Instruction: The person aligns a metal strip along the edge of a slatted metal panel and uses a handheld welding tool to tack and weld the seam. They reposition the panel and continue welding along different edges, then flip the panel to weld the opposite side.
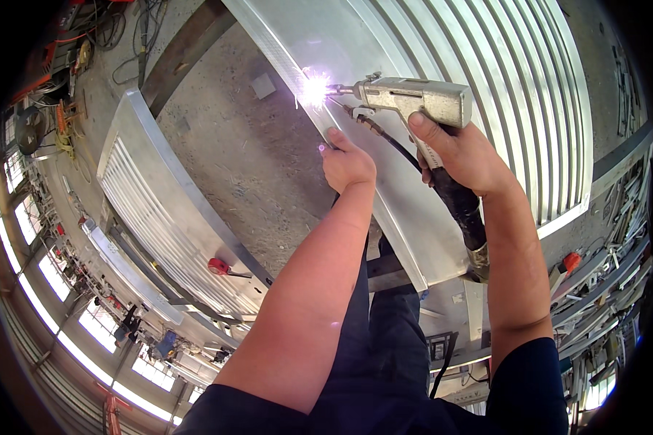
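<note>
Holds a grey metal welding gun (413, 100) in the right hand (466, 156), with fingers clenched around the grip and the thumb laid against the body. Aims the nozzle leftward at the long edge of a large ribbed metal panel (530, 130), slanting from the top of the view down to just before the legs. Lights a white-violet arc (315, 89) there, hiding the exact spot of contact behind glare and sparks. Rests the thumb of the left hand (350, 163) on that same edge, near the arc; curls the other fingers mostly out of sight, so cannot tell whether grasping the edge or only leaning on it. Blocks part of the panel from sight with the gun, the right hand and a thick black cable sleeve (463, 210). Has a 2nd ribbed panel (158, 181) well apart to the left, with a red tool (218, 266) on its lower part and a dark beam (189, 54) by its upper end. Shows a pale flat scrap (264, 86) on the dusty floor (232, 130) between the 2 panels, black cables (144, 40) at upper left, and metal lengths (602, 279) piled at right beside a small orange-red item (572, 262).
</note>
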### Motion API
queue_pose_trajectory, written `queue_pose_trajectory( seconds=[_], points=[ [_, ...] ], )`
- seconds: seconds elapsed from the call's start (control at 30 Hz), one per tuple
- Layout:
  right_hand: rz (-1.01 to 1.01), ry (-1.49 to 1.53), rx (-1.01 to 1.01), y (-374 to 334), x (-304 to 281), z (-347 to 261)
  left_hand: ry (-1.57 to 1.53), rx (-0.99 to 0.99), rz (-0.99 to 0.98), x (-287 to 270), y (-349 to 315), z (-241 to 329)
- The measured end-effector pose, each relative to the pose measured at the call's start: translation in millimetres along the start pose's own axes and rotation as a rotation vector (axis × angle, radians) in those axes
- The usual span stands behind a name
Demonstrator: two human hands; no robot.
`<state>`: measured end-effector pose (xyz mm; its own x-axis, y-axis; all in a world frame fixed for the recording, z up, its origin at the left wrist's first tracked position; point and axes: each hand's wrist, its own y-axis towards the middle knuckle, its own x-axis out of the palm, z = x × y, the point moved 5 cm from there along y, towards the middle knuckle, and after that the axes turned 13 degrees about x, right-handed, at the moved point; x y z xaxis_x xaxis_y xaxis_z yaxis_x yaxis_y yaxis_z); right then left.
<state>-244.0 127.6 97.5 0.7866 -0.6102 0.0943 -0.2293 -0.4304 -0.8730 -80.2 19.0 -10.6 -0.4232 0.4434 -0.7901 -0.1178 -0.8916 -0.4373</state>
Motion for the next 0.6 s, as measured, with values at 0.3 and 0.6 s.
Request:
queue_pose_trajectory(
  seconds=[0.3,0.6],
  points=[
    [-0.016,-0.056,0.041,-2.4,-1.6,0.7,-0.005,0.006,-0.033,-0.2,4.5,0.1],
    [-0.032,-0.011,0.034,-6.8,1.0,4.5,-0.013,0.025,-0.007,-2.0,2.8,2.3]
  ],
)
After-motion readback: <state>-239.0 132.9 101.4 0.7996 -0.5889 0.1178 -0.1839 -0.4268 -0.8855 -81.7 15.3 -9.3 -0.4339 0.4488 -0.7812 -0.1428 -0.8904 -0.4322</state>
